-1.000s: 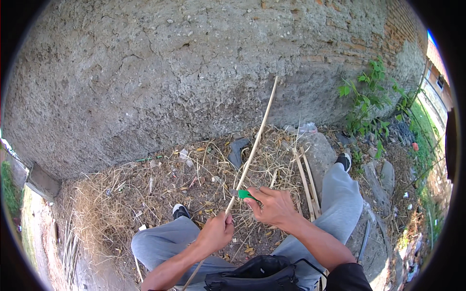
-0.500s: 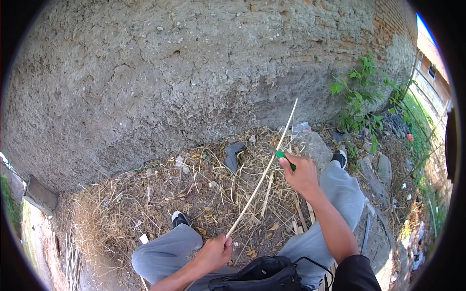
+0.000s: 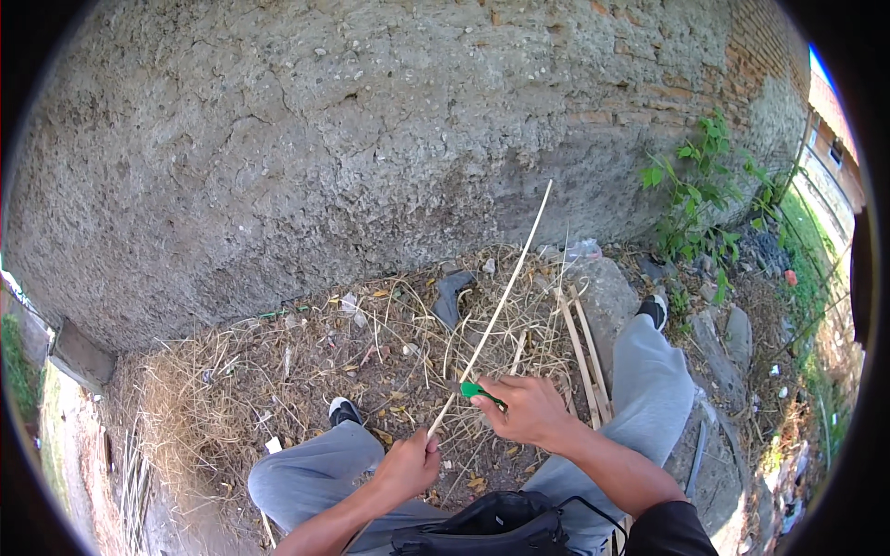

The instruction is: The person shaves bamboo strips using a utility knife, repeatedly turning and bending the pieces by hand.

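A long, thin pale bamboo strip (image 3: 502,306) slants from my lap up toward the wall. My left hand (image 3: 406,465) is closed round its lower end. Just above, my right hand (image 3: 530,408) grips a small green-handled tool (image 3: 475,390), pressed against the strip a short way from my left fingers. The tool's blade, if it has one, is too small to make out. Beyond my hands the strip's free end rises in front of the wall.
A rough grey wall (image 3: 278,167) stands close ahead. Dry shavings (image 3: 185,398) litter the ground, with split bamboo slats (image 3: 582,347) beside my right leg. A rock (image 3: 601,295) and leafy plant (image 3: 695,199) sit at right. A black bag (image 3: 482,528) rests at my lap.
My right hand has slid the green-handled tool down along the strip, toward my left hand and me. The left hand still grips the lower end.
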Motion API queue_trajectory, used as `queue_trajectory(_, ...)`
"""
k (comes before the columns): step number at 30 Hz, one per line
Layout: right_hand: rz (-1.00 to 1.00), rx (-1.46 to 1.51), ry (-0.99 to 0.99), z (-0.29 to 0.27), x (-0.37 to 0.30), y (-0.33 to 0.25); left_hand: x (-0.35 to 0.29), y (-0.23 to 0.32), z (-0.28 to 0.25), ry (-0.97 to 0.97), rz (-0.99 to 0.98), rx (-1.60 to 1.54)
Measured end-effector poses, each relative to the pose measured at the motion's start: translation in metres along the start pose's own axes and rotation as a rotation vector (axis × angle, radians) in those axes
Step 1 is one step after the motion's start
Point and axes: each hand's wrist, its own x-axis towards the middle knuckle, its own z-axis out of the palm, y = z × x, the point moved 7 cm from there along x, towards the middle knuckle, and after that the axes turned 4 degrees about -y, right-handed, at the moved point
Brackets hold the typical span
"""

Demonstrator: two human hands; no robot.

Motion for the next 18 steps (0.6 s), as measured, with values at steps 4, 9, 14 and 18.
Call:
queue_trajectory(4, -0.069, -0.002, 0.117, -0.006, 0.003, 0.006, 0.002, 0.005, 0.001, -0.080, 0.023, -0.130)
queue_trajectory(9, -0.097, -0.053, 0.207, -0.014, 0.006, 0.006, -0.001, 0.011, -0.006, -0.077, 0.004, -0.120)
queue_trajectory(14, -0.104, -0.052, 0.207, -0.016, 0.008, 0.002, -0.013, 0.014, -0.014, -0.057, -0.019, -0.049)
queue_trajectory(18, -0.129, -0.074, 0.222, -0.013, 0.012, -0.005, -0.024, 0.015, -0.020, -0.016, -0.006, -0.068)
